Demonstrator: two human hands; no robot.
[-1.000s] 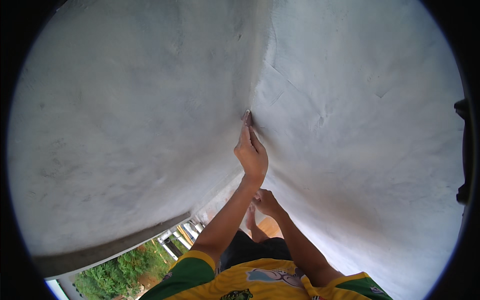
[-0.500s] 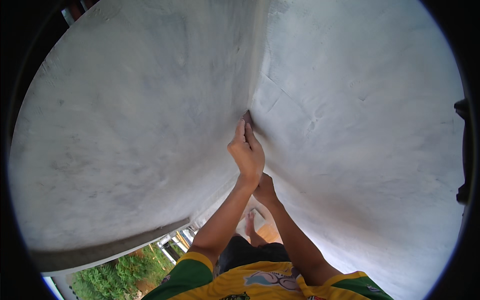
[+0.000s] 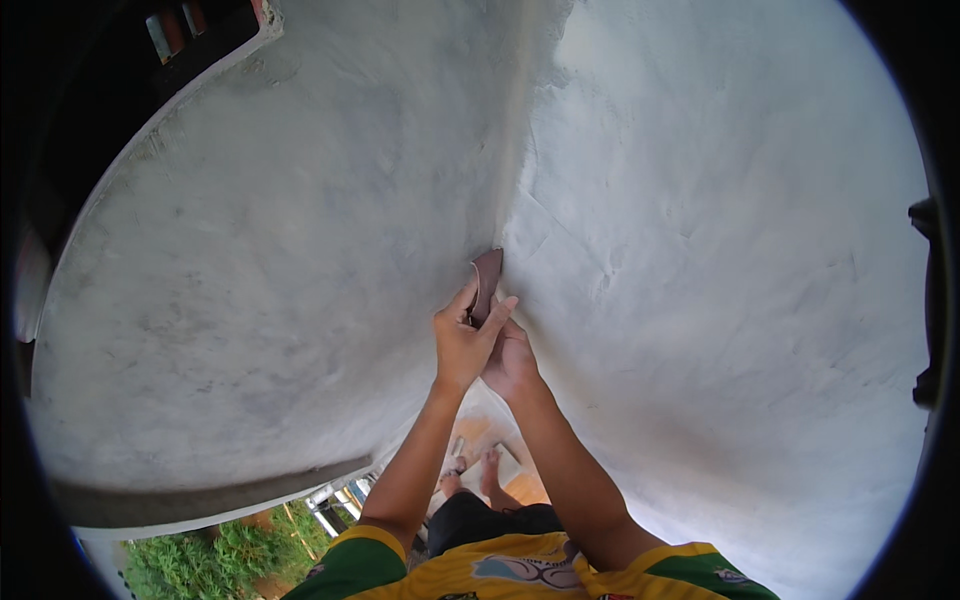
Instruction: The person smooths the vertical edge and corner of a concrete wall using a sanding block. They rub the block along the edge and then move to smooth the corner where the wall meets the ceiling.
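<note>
A curled piece of brownish-red sandpaper [image 3: 487, 274] points up into the corner where two grey plastered walls meet, its upper tip at the joint. My left hand [image 3: 462, 345] is closed on its lower part, with the fingers at its left edge and the thumb across in front. Close against it on the right, my right hand [image 3: 513, 358] is closed at the paper's lower end, partly covered by the left thumb. The right fingertips are hidden.
The left wall [image 3: 270, 260] has a curved outer edge and a ledge [image 3: 220, 500] at its bottom. The right wall [image 3: 720, 270] shows fine scratches and patches. My bare feet [image 3: 490, 470] stand on a dusty surface below. Green plants [image 3: 210, 560] grow outside at lower left.
Both hands have come lower along the corner. My right hand has risen from behind the left wrist to the sandpaper, and more of the sheet shows. The view has shifted slightly.
</note>
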